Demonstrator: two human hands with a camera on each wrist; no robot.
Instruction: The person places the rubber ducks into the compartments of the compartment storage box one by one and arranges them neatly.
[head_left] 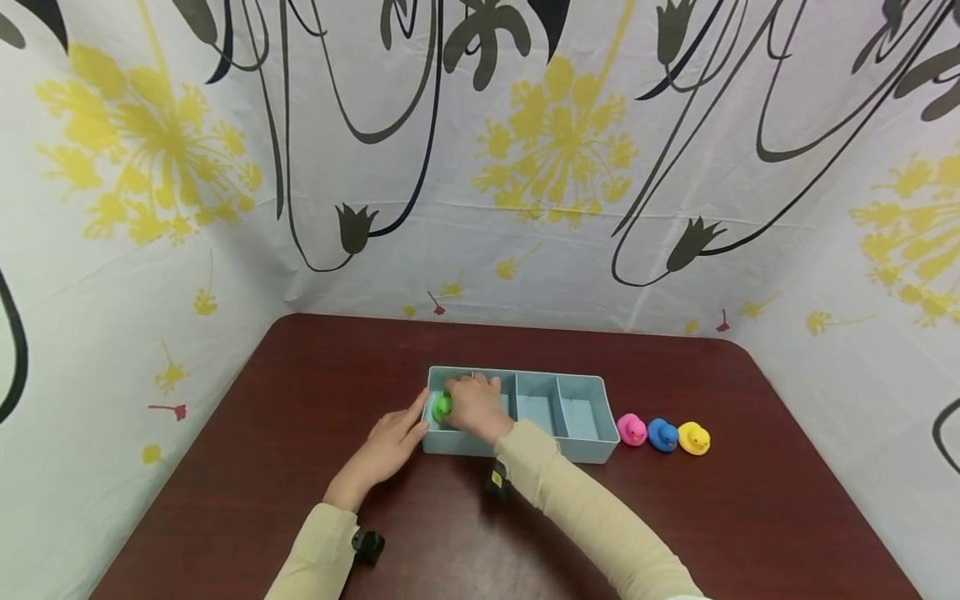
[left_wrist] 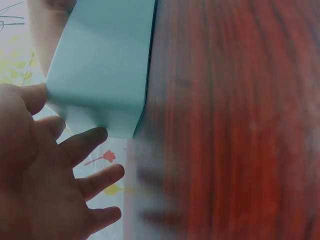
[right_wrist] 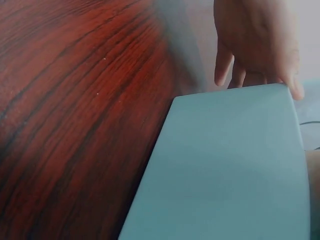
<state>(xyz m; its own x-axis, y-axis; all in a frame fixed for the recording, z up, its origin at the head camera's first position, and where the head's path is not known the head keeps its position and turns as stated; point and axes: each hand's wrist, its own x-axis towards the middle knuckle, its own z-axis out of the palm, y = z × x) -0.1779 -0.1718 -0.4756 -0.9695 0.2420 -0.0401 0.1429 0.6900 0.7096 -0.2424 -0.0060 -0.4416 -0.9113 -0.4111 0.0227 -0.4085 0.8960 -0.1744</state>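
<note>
A pale blue box (head_left: 517, 450) with compartments sits on the table, long side facing me. My left hand (head_left: 392, 443) is at its left end, thumb and fingers extended; in the left wrist view the thumb and fingertips touch the box's end wall and rim. My right hand (head_left: 476, 407) reaches over the front wall into the left part of the box, fingers bent down at a green rubber duck (head_left: 441, 407) in the leftmost compartment. The hand partly covers this duck, and its fingertips are hidden. In the right wrist view, the box's outer wall (right_wrist: 220, 165) fills the lower middle.
Pink (head_left: 632, 429), blue (head_left: 663, 435) and yellow (head_left: 693, 438) rubber ducks stand in a row just right of the box. The dark red wooden table (head_left: 360, 350) ends at a white patterned cloth (head_left: 450, 183) behind and at both sides.
</note>
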